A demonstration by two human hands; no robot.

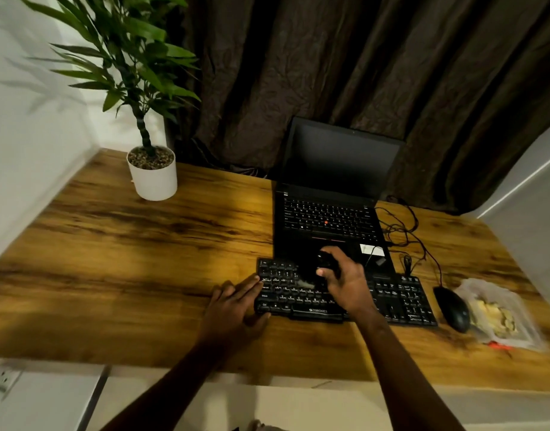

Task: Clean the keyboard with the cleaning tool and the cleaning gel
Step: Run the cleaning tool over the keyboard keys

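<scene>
near the tabletop's [143, 244] front edge lies the keyboard [398, 300], the left hand [233, 303] resting flat on its left end. the right hand [345, 281] grips the cleaning tool [326, 262] over the keys; the cleaning gel [494, 315] lies by the right edge

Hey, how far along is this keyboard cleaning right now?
Nothing looks clearly finished. In hand: the right hand grips the dark cleaning tool over the left part of the keyboard, while the left hand lies flat on its left end. Left to do: the gel step, since what looks like the yellowish gel sits in its clear bag beside the mouse, untouched.
</scene>
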